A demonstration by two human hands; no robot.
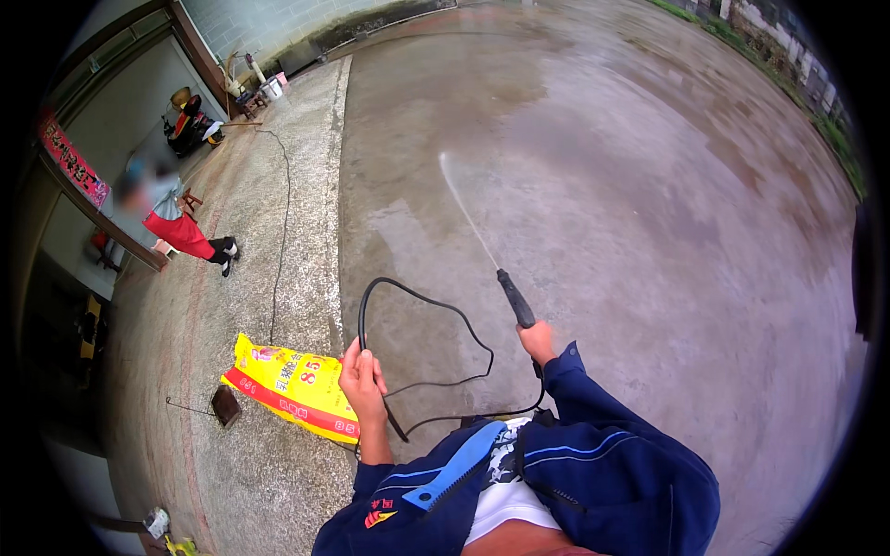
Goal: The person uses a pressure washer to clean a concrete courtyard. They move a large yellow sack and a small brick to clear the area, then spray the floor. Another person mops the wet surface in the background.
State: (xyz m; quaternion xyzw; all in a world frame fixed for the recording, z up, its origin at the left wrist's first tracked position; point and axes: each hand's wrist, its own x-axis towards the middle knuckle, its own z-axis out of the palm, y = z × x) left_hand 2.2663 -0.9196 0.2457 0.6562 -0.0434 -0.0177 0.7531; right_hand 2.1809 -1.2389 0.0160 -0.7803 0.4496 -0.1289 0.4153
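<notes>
My right hand (536, 341) is closed round the rear of a black pressure washer gun (515, 298), which points forward and a little left. From its tip a thin jet of water (468, 211) strikes the wet concrete ahead. A black hose (436, 303) runs in a loop between my two hands. My left hand (362, 375) grips this hose, fingers wrapped round it, in front of a yellow and red sack (289, 382) on the ground. Part of the sack's right end is hidden by my left hand and forearm.
A person (181, 227) in a red apron stands at the left by a doorway. Behind them is a parked scooter (192, 125). A dark cable (285, 204) lies along the pebbled strip. A long-handled dustpan (224, 406) lies beside the sack. White buckets (272, 88) stand near the far wall.
</notes>
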